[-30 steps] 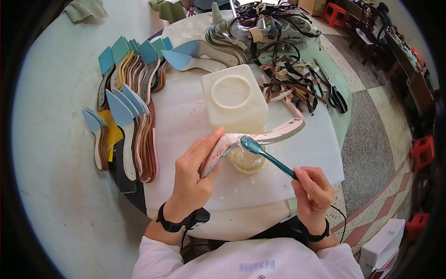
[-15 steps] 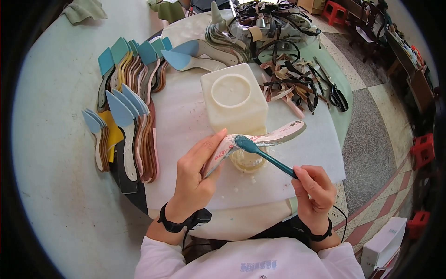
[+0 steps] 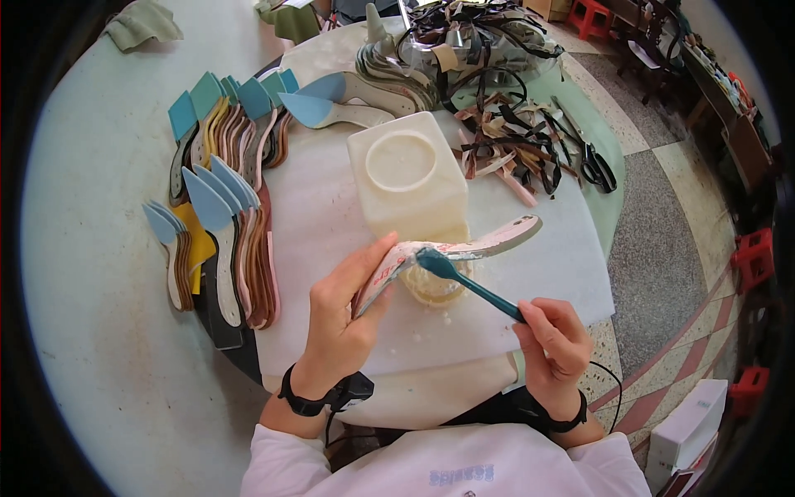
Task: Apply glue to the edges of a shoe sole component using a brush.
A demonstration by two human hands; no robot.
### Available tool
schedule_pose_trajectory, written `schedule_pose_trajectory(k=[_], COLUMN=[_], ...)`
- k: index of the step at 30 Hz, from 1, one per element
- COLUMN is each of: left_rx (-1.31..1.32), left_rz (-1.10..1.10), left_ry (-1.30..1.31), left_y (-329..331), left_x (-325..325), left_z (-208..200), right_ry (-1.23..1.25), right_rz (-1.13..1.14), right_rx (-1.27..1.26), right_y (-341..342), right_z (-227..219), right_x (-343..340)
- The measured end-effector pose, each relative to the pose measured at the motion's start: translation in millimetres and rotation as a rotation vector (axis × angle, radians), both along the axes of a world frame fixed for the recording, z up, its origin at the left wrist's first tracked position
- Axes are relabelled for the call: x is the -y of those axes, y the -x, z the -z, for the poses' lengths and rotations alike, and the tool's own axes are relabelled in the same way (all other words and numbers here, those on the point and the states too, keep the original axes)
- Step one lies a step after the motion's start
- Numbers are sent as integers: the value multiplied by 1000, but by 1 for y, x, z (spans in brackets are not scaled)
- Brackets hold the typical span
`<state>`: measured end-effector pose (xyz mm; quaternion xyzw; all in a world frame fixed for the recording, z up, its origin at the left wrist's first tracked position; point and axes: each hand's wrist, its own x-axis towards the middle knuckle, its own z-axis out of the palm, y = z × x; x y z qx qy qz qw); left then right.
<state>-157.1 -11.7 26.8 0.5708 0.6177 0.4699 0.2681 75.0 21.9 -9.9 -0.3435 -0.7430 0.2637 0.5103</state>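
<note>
1. Left hand (image 3: 344, 319) grips a shoe insole (image 3: 447, 253) at its near end; fingers (image 3: 364, 263) wrapped along the edge, thumb underneath. Clenched on it.
2. Right hand (image 3: 553, 340) pinches the handle end of a teal brush (image 3: 468, 282); fingers closed on it, pen-style.
3. Insole sits over the middle of the white sheet (image 3: 331, 240) on the desk (image 3: 99, 273), held just above a small round tub (image 3: 431, 286) of pale paste.
4. Key relation: the insole's long axis runs from the left hand up and right, toward the far right corner of the sheet. The brush comes in from the lower right and crosses that axis at an angle.
5. Brush head is touching the insole close to the left fingertips, at the near third. The rest of the insole, out to the far tip, lies away from both hands.
6. Left hand is the nearer one; right hand stands off by the brush's length.
7. White square jug (image 3: 410, 178) is just behind the insole, touching or nearly, can't tell.
8. Rows of insoles (image 3: 224, 215) fan out to the left; tangle of straps (image 3: 505, 137) and scissors (image 3: 592, 161) at far right.
</note>
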Motion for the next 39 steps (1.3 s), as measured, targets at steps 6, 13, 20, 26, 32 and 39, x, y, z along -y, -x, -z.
schedule_pose_trajectory(k=[6, 13, 20, 26, 32, 39], left_rx=[79, 36, 29, 8, -22, -54], left_rz=[-21, -41, -33, -9, -18, -8], left_ry=[56, 42, -14, -45, -45, -42], left_y=[1, 1, 4, 3, 5, 5], left_x=[2, 0, -2, -6, -3, -5], left_z=[0, -2, 0, 2, 3, 2], right_ry=[86, 77, 167, 448, 486, 478], right_rz=[94, 140, 57, -21, -106, -124], right_rx=[22, -52, -94, -385, -473, -467], right_y=[-18, -22, -11, -13, -15, -15], right_z=[10, 8, 13, 40, 44, 44], right_x=[-3, -7, -14, -22, -25, -26])
